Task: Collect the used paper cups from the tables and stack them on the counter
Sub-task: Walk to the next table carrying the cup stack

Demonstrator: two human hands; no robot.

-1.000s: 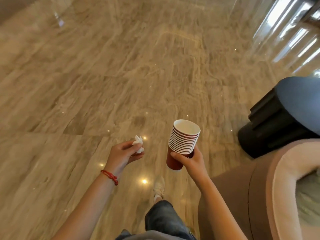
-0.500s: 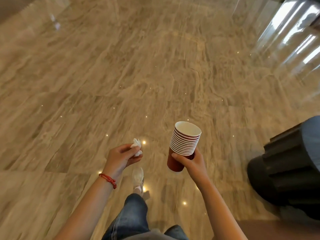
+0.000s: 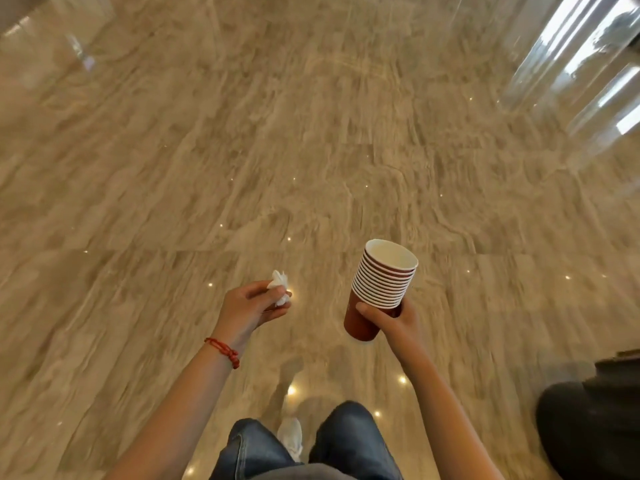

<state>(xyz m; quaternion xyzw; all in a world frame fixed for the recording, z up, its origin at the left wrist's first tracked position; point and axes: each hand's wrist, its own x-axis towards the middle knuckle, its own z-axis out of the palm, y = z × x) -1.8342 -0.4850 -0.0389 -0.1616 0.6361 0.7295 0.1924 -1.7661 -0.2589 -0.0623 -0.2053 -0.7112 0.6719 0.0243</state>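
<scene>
The right hand holds a stack of cups in the air over the floor, with the thumb and fingers curled around the lowest red cup. The stack is tilted a little to the right, and the top cup shows a white inside. The left hand pinches a crumpled white tissue between the thumb and the fingers, just left of the stack and apart from it. A red bracelet is around the left wrist. Below are the legs in jeans and one white shoe on the glossy beige floor. A dark object stands at the lower right edge; it is too blurred to tell what it is.
</scene>
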